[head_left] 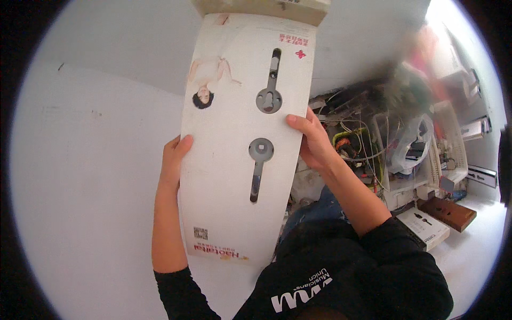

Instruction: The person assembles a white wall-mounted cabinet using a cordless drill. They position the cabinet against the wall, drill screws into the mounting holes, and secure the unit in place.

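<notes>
A long white cardboard box [224, 160] is held up in front of me with its printed face toward me. The printed figure on it appears upside down. Two keyhole-shaped cutouts show grey metal parts [268, 100] inside. My left hand [173, 159] grips the box's left edge, its thumb on the front. On the right edge my right hand [314, 140] holds it the same way, a little higher. The fingers behind the box are mostly hidden. A cream-coloured block-like piece [261, 12] meets the box's top end; I cannot tell whether it is attached.
To the right stand a green-yellow bin [368, 154] with tangled wires and a white plastic basket [450, 144] beside a clear plastic bag [410, 146]. Below lie a white box [424, 226] and a brown box [448, 212]. A pale surface [90, 170] spreads on the left.
</notes>
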Tool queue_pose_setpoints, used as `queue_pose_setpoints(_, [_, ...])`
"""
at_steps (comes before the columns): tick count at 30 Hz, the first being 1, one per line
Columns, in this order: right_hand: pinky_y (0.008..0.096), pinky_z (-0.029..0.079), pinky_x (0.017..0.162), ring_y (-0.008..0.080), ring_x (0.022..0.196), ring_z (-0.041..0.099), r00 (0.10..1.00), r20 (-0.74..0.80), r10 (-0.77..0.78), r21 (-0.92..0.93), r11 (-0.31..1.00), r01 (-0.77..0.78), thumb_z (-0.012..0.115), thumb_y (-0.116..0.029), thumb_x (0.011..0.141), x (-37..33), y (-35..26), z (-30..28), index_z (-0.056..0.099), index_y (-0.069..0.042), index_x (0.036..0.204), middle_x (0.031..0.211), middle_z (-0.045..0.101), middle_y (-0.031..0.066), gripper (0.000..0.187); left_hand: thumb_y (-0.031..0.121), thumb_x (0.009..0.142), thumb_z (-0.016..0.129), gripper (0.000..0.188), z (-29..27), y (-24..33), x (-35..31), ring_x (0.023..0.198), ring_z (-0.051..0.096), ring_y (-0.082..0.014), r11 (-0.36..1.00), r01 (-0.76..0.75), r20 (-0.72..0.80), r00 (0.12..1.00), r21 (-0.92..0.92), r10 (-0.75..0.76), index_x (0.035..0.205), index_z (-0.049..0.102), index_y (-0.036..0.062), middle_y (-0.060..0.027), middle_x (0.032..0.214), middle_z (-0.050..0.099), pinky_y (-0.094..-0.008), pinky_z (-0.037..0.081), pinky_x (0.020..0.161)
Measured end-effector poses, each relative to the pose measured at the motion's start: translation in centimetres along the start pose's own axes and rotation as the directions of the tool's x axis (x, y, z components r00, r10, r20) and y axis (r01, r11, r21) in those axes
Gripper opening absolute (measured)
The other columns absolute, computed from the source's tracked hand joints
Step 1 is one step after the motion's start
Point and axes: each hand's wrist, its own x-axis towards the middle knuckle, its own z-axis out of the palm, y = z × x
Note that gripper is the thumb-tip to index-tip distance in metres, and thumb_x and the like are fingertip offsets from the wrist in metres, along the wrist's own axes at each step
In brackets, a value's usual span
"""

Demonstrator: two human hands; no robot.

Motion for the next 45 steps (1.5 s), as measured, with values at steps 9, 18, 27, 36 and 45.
queue_pose_setpoints(9, [0.0321, 0.049, 0.074, 0.0178, 0.087, 0.057, 0.963, -0.063, -0.261, -0.3, 0.926, 0.231, 0.07, -0.012, 0.069, -1.7, -0.2, 2.8, 0.037, -0.001, 0.109, 0.096, 0.055, 0.014, 0.053, 0.029, 0.071, 0.07, 0.037, 8.4, 4.5, -3.6, 0.08, 0.048, -0.023, 0.47, -0.62, 0.253, 0.734, 0.629, 0.63, 0.094, 0.061, 0.0021, -0.0083, 0.08, 0.049, -0.0317, 0.04, 0.071])
queue_pose_setpoints(18, [0.0279, 0.045, 0.064, 0.0116, 0.066, 0.054, 0.891, -0.099, -0.443, -0.679, 0.684, 0.264, 0.07, -0.015, 0.065, -2.2, 0.0, 2.8, 0.044, -0.003, 0.099, 0.077, 0.058, 0.0103, 0.045, 0.032, 0.061, 0.075, 0.051, 13.5, 1.2, -2.0, 0.079, 0.052, -0.0194, 0.874, -0.397, 0.045, 0.915, 0.28, 0.401, 0.091, 0.058, -0.0053, -0.0084, 0.085, 0.055, -0.0311, 0.043, 0.068])
queue_pose_setpoints(27, [0.0327, 0.041, 0.085, 0.0219, 0.095, 0.054, 0.987, 0.056, -0.149, -0.725, 0.673, 0.143, 0.072, -0.023, 0.064, -1.0, 0.0, 2.4, 0.045, 0.0, 0.107, 0.103, 0.056, 0.0134, 0.055, 0.022, 0.064, 0.075, 0.05, 12.0, -1.3, -1.8, 0.081, 0.052, -0.013, 0.937, -0.042, 0.014, 0.999, -0.347, 0.05, 0.1, 0.055, -0.0063, -0.009, 0.09, 0.058, -0.0254, 0.041, 0.075])
queue_pose_setpoints(36, [0.031, 0.035, 0.092, 0.0168, 0.096, 0.053, 0.917, 0.261, 0.301, -0.724, 0.689, -0.02, 0.073, -0.027, 0.068, 2.9, -2.3, -0.6, 0.056, 0.001, 0.109, 0.098, 0.059, 0.0076, 0.052, 0.021, 0.065, 0.074, 0.047, 11.0, -3.4, -0.3, 0.082, 0.054, -0.0152, 0.898, 0.054, 0.118, 0.993, -0.436, -0.002, 0.1, 0.057, -0.0056, -0.0092, 0.09, 0.06, -0.0283, 0.042, 0.078])
queue_pose_setpoints(45, [0.0355, 0.039, 0.089, 0.0215, 0.099, 0.053, 0.837, 0.233, 0.495, -0.616, 0.741, -0.267, 0.064, -0.041, 0.077, 5.7, -2.5, -1.8, 0.05, -0.002, 0.115, 0.104, 0.057, 0.011, 0.055, 0.032, 0.071, 0.072, 0.046, 11.7, -6.6, 3.6, 0.08, 0.055, -0.0152, 0.905, 0.082, 0.183, 0.983, -0.417, -0.004, 0.098, 0.058, -0.0019, -0.0073, 0.09, 0.06, -0.0284, 0.042, 0.074])
